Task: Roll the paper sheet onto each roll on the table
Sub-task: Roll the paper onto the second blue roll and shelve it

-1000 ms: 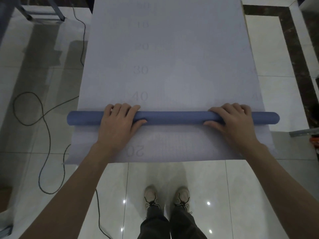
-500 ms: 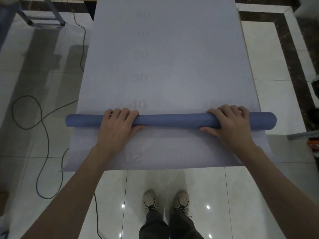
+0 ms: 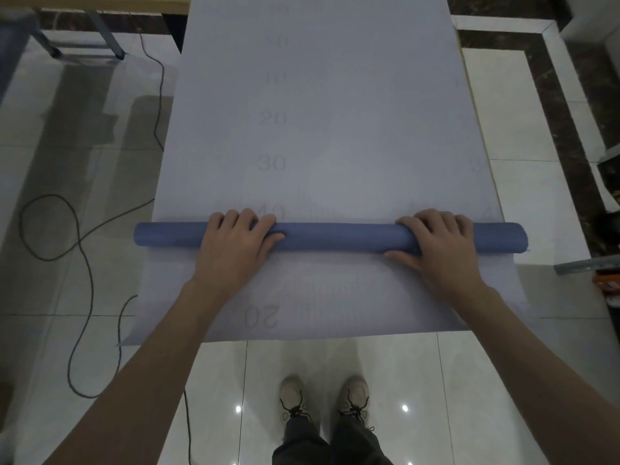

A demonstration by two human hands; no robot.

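Roll (image 3: pixel 335 237) beneath left grip (image 3: pixel 235 245) and right grip (image 3: pixel 439 245)

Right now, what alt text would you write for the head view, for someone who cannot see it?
Seen from above, a person's left hand and right hand grip a long blue roll lying crosswise on a wide pale paper sheet printed with faint numbers. Below, shoes stand on glossy floor tiles; a dark cable loops at left.

left hand (image 3: pixel 235 253), right hand (image 3: pixel 443 255), forearms (image 3: pixel 161 357): shown bare | trousers (image 3: pixel 302 444): dark grey is worn | shoes (image 3: pixel 291 396): beige, round-toed, tied with dark laces
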